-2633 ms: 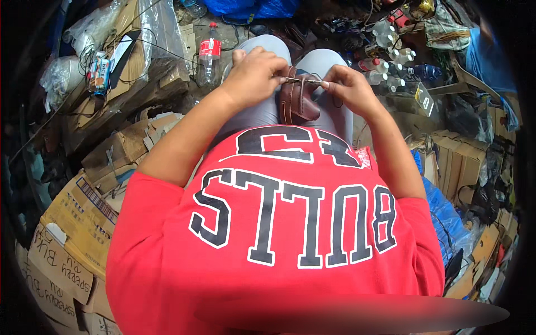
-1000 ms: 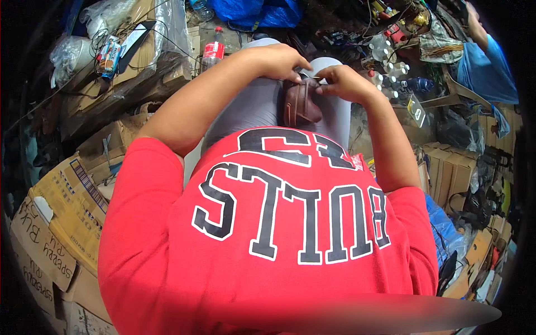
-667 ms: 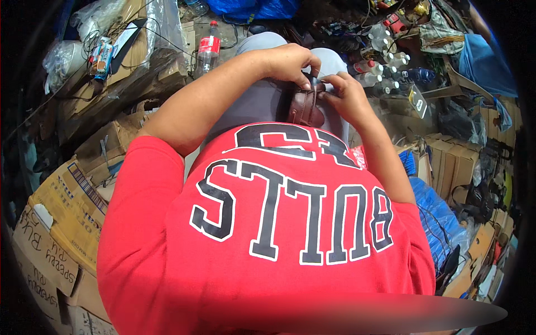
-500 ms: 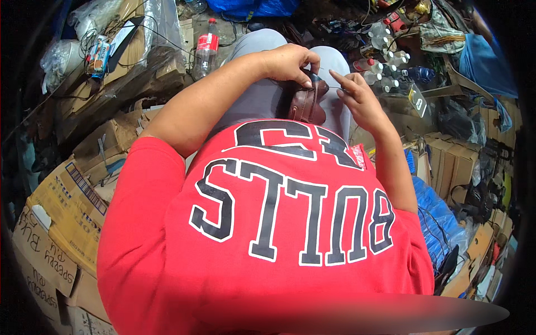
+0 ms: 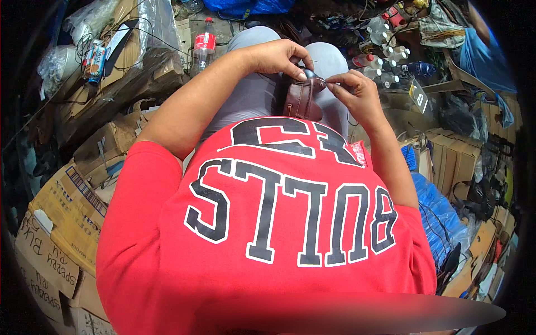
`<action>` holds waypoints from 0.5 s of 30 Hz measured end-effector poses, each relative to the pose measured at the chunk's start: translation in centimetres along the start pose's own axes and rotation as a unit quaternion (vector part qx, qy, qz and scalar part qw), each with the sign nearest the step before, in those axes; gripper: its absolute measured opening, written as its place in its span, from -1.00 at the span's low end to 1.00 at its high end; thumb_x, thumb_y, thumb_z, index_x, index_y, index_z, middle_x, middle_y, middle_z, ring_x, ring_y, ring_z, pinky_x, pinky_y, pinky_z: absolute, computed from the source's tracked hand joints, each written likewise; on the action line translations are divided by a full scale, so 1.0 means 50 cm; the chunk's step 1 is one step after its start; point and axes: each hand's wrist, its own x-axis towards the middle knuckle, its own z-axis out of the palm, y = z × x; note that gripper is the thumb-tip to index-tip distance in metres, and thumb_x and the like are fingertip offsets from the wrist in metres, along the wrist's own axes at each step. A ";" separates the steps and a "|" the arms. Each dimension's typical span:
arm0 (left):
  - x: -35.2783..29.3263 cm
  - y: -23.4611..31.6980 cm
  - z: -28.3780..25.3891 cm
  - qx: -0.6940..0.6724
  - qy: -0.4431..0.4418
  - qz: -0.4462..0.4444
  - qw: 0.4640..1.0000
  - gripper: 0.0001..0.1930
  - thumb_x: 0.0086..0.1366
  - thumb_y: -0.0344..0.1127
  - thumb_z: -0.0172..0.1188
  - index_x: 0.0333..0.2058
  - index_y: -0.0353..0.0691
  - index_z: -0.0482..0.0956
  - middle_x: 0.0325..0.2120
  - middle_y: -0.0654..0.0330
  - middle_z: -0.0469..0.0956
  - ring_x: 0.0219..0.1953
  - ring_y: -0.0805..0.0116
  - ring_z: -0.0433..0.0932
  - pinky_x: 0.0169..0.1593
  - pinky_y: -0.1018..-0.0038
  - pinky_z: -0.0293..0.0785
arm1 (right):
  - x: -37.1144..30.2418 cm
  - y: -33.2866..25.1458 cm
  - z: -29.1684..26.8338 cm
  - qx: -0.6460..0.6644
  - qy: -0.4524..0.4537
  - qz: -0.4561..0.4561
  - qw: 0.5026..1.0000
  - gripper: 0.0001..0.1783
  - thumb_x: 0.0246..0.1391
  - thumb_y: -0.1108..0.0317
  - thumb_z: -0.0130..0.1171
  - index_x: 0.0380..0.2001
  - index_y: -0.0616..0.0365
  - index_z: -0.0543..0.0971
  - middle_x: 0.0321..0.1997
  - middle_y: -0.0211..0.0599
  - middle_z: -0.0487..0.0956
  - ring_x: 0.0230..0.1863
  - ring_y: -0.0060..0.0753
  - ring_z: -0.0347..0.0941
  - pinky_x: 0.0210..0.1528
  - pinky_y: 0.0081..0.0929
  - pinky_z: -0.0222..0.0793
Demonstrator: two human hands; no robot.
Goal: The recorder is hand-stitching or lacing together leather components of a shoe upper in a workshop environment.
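A brown leather shoe (image 5: 298,101) with a visible stitched seam stands between my knees, its dark upper end toward my hands. My left hand (image 5: 285,58) reaches over it from the left, thumb and bent fingers closed on that dark end. On the other side, my right hand (image 5: 355,94) is pinched, fingertips right at the shoe's edge. A thin dark thread (image 5: 350,118) hangs in a loop below the right hand. Whether a needle is also between those fingertips is too small to tell.
My grey-trousered knees (image 5: 254,36) flank the shoe. A red-capped bottle (image 5: 204,47) stands beyond my left forearm. Several bottles (image 5: 385,61) cluster at the far right. Cardboard boxes (image 5: 67,218) lie at the left, and blue plastic sheeting (image 5: 438,215) at the right.
My right hand has come in to the shoe's edge and its fingers have closed to a pinch. My left hand and the shoe have shifted slightly left.
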 end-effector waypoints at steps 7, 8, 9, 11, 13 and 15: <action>-0.004 0.005 -0.003 0.009 0.003 -0.010 1.000 -0.65 0.00 -0.29 0.36 -0.20 -0.24 0.58 -0.48 0.40 0.45 -0.38 0.59 0.34 -0.25 0.62 0.26 | 0.011 -0.008 -0.001 0.019 -0.038 0.008 0.999 -0.88 -0.08 0.39 0.26 -0.39 0.12 0.65 -0.55 -0.34 0.47 -0.53 -0.52 0.37 -0.47 -0.55 0.27; -0.005 0.005 -0.003 0.007 0.004 -0.006 1.000 -0.65 0.00 -0.29 0.37 -0.20 -0.24 0.58 -0.48 0.41 0.45 -0.38 0.59 0.34 -0.25 0.62 0.26 | 0.012 -0.011 -0.003 0.023 -0.041 0.010 0.999 -0.88 -0.08 0.40 0.26 -0.39 0.12 0.65 -0.56 -0.33 0.47 -0.53 -0.51 0.37 -0.47 -0.54 0.27; -0.005 0.005 -0.002 0.004 0.004 0.007 1.000 -0.65 0.00 -0.29 0.37 -0.20 -0.24 0.58 -0.48 0.41 0.45 -0.37 0.58 0.34 -0.24 0.62 0.26 | 0.013 -0.015 -0.005 0.027 -0.044 0.012 0.999 -0.88 -0.08 0.40 0.26 -0.39 0.12 0.65 -0.56 -0.33 0.47 -0.53 -0.50 0.38 -0.47 -0.54 0.27; -0.005 0.005 -0.001 0.003 0.006 -0.001 1.000 -0.65 0.00 -0.29 0.37 -0.20 -0.24 0.58 -0.48 0.40 0.45 -0.37 0.58 0.34 -0.24 0.62 0.26 | 0.015 -0.019 -0.010 0.005 -0.052 0.012 0.999 -0.88 -0.07 0.40 0.26 -0.39 0.12 0.65 -0.55 -0.33 0.47 -0.53 -0.50 0.38 -0.47 -0.53 0.27; -0.004 0.005 0.000 0.001 0.008 -0.001 1.000 -0.65 0.00 -0.29 0.37 -0.20 -0.24 0.58 -0.47 0.40 0.46 -0.37 0.58 0.35 -0.24 0.62 0.26 | 0.016 -0.020 -0.014 -0.016 -0.060 0.011 0.998 -0.88 -0.07 0.41 0.25 -0.39 0.13 0.65 -0.55 -0.32 0.48 -0.52 -0.49 0.38 -0.46 -0.53 0.28; -0.003 0.005 0.001 0.005 0.007 -0.002 1.000 -0.65 0.00 -0.30 0.36 -0.20 -0.24 0.58 -0.46 0.39 0.47 -0.37 0.58 0.35 -0.23 0.61 0.27 | 0.020 -0.012 -0.014 -0.016 -0.069 -0.009 0.997 -0.88 -0.07 0.43 0.24 -0.38 0.15 0.64 -0.53 -0.32 0.48 -0.51 -0.51 0.39 -0.44 -0.53 0.28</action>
